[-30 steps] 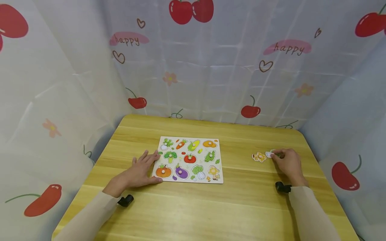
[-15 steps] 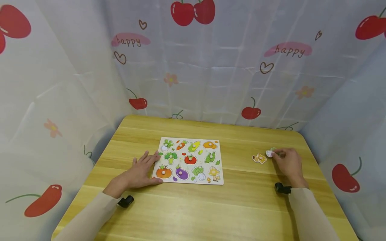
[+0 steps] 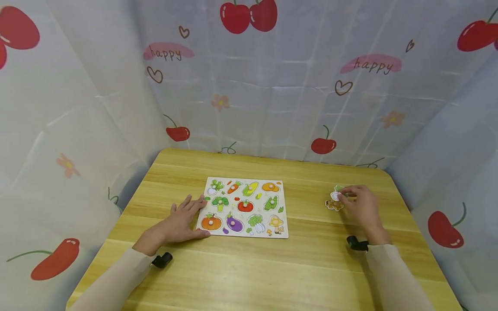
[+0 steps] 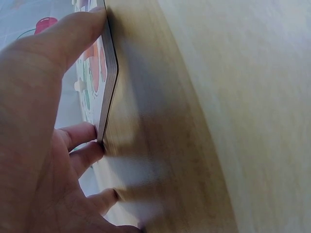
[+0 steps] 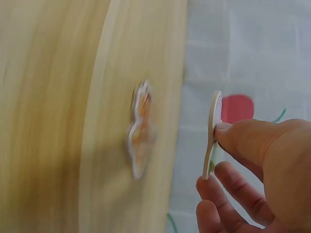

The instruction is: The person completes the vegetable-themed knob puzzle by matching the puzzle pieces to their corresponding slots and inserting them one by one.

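Note:
My right hand (image 3: 363,209) pinches a flat bok choy puzzle piece (image 3: 335,196), white with green leaves. In the right wrist view the piece (image 5: 212,133) stands edge-on between thumb and fingers, raised off the table. A yellow mushroom puzzle piece (image 3: 333,206) lies on the table beneath and just in front of it. My left hand (image 3: 177,222) rests at the left side of the vegetable puzzle board (image 3: 283,198), fingers spread, thumb at the near-left corner. The left wrist view has fingertips against the board's edge (image 4: 109,73). Bok choy and mushroom spots on the board show no knob.
Knobbed pieces such as the tomato (image 3: 245,205), eggplant (image 3: 234,223) and pumpkin (image 3: 211,222) sit in the board. A wooden table (image 3: 249,276) carries everything. Cherry-print curtains (image 3: 253,99) hang behind and at both sides.
My right hand has moved left and lifted the bok choy piece, which now overlaps the mushroom piece in the head view. The left hand and board have stayed put.

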Action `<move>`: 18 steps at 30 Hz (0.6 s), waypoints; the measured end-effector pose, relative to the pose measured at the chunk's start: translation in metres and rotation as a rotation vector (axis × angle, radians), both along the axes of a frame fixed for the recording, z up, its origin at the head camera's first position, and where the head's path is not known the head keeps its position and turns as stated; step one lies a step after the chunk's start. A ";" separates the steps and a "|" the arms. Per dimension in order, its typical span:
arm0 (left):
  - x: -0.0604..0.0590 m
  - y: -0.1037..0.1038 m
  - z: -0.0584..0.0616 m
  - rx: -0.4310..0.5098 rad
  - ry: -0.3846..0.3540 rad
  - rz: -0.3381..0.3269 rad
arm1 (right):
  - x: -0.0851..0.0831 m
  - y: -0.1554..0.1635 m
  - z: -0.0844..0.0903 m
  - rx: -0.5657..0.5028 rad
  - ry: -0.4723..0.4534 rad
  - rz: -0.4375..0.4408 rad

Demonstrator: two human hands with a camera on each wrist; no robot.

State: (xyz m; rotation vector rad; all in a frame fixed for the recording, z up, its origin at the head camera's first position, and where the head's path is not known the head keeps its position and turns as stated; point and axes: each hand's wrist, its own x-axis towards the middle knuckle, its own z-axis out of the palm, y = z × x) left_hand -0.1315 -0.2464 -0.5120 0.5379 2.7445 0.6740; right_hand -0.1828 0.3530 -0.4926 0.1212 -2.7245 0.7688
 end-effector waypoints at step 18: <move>-0.001 -0.001 -0.003 -0.003 0.011 -0.005 | 0.010 -0.061 0.019 0.058 0.044 0.194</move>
